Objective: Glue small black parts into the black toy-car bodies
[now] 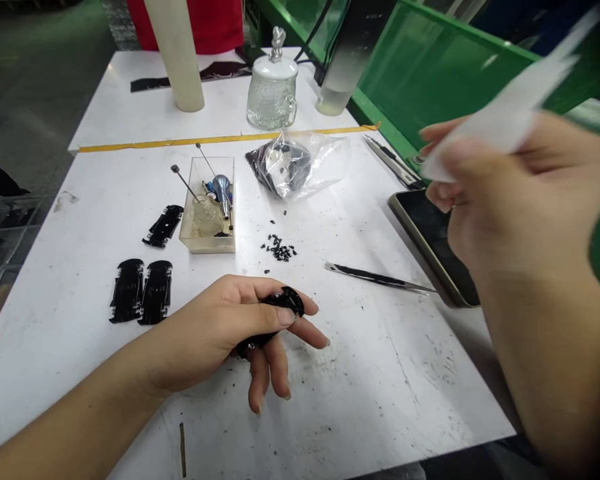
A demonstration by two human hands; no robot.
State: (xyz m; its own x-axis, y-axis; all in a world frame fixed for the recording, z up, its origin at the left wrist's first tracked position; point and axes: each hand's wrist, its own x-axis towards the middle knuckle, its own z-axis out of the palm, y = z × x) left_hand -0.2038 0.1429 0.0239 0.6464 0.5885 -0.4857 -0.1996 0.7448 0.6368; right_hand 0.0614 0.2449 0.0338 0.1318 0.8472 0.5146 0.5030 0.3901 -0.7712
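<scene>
Head view: a black part [293,300] is being held in the left hand [225,320], over the near middle of the table [370,373]. It is being pressed by the thumb from above and supported by fingers from below, while the lower two fingers are being held loosely bent and spread. Well apart from it, at the right, a white item [510,110] is being gripped by the right hand [515,200], its fingers being closed around it; through the blur, what it is cannot be told. Neither the bits [280,250] beyond the left hand, the tweezers [380,277], nor the phone [430,233] beneath the right hand is being grasped.
</scene>
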